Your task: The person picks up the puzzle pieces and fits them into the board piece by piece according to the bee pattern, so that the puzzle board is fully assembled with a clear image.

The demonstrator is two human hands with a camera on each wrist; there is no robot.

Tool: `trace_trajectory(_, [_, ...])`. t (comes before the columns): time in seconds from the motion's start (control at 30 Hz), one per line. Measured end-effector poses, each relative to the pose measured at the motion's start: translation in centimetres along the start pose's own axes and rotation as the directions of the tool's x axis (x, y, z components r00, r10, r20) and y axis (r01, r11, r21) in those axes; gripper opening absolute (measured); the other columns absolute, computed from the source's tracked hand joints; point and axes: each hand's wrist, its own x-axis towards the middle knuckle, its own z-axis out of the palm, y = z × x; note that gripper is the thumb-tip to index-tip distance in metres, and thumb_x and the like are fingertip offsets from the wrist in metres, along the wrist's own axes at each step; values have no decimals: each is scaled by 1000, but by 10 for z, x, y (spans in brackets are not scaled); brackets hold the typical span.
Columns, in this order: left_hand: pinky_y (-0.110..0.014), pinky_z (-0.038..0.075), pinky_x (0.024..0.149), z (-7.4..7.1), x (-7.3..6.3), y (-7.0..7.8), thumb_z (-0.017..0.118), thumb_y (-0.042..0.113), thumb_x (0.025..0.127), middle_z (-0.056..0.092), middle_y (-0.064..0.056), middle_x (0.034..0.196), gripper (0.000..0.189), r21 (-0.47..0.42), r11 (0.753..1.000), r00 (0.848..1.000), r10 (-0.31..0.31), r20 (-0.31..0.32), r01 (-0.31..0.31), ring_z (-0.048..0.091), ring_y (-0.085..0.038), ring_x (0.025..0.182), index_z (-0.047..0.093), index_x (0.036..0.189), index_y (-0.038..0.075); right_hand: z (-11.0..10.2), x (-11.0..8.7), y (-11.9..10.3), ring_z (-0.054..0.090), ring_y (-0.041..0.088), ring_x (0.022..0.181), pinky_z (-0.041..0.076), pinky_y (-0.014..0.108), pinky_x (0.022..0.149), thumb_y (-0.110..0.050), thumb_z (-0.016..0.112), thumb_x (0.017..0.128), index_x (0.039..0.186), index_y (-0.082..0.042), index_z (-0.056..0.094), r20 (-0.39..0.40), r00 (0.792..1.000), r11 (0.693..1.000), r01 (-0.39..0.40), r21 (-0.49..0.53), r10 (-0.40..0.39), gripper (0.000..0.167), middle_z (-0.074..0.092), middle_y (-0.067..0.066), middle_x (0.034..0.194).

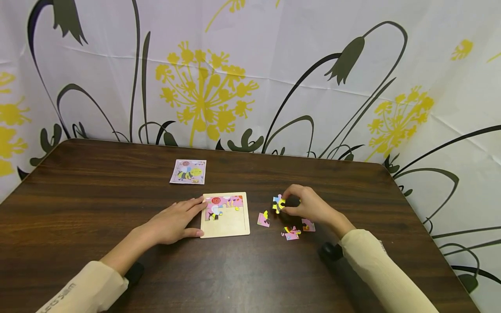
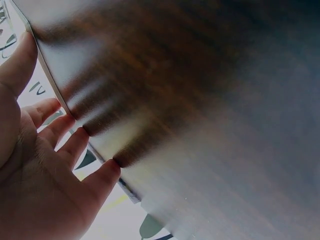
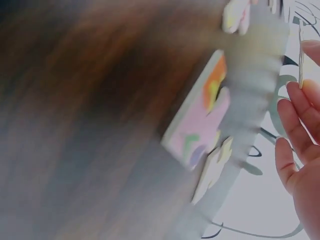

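Our left hand [image 1: 172, 224], fingers extended, touching the tray [image 1: 231, 225] at left, our right hand [image 1: 311, 206] pinching a puzzle piece [image 1: 278, 204] right of the tray

Wht cloth [image 1: 283, 56] w/ yel flwrs [image 1: 201, 102] hangs behind dk brn table [image 1: 235, 274].

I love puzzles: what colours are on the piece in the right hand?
The piece is mainly yellow, black and light blue, clearest in the head view.
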Motion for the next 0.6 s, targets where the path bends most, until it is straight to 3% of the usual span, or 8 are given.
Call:
trace_trajectory(0.17, [-61, 27, 96, 0, 0, -1, 61, 39, 85, 32, -25, 140, 70, 3, 1000, 1000, 2, 0, -2, 31, -41, 127, 36, 138, 0, 4, 10, -8, 57, 18, 86, 48, 35, 78, -11, 75, 74, 92, -6, 62, -12, 999, 999, 42, -3, -42, 23, 61, 0, 92])
trace_trajectory(0.4, [-61, 26, 96, -1, 0, 0, 61, 39, 85, 31, -25, 141, 71, -2, 1000, 1000, -3, 8, 3, 31, -41, 127, 35, 138, 1, 15, 27, -25, 57, 20, 87, 48, 36, 80, -12, 73, 76, 94, -5, 62, 37, 996, 996, 85, 1, -85, 22, 61, 2, 92])
trace_trajectory(0.6, [-61, 26, 96, -1, 0, 0, 61, 39, 85, 31, -25, 141, 70, -5, 1000, 1000, -1, 10, 1, 31, -42, 127, 35, 138, 1, 26, 39, -41, 55, 14, 86, 47, 27, 78, -13, 73, 77, 94, -5, 62, 81, 990, 994, 112, 7, -113, 22, 60, 1, 92])
